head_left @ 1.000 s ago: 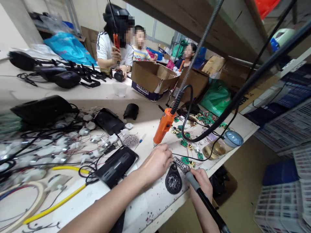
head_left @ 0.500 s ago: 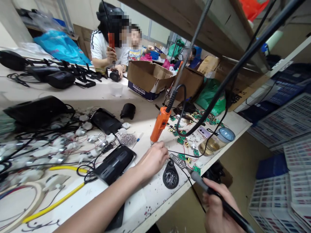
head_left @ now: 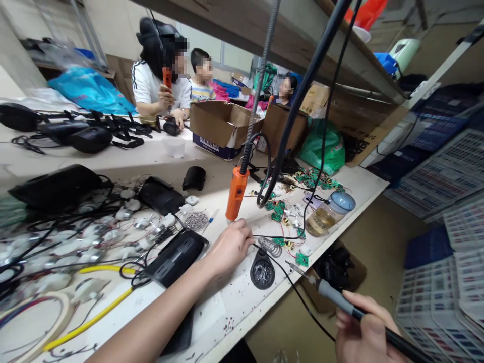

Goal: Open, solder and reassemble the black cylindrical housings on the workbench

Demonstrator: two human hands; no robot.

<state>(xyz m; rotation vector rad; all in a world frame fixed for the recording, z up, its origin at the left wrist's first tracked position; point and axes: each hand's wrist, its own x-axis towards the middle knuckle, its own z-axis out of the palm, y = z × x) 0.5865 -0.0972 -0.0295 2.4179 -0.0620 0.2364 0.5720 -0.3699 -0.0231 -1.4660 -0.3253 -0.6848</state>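
Cluttered white counter (head_left: pixel 242 307): our left hand (head_left: pixel 229 247) rests curled, seemingly empty; our right hand (head_left: pixel 365 335) grips 1 grey-handled soldering iron (head_left: pixel 333 297).

Orange screwdriver (head_left: pixel 236 193), green circuit boards (head_left: pixel 278 208)

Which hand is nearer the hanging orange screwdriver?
Left. The left hand rests on the table just below the orange screwdriver; the right hand holds a soldering iron off the table edge.

Right hand (head_left: pixel 365 333) cut off by the bottom edge; left hand's fingers (head_left: pixel 245 237) curled, contents hidden.
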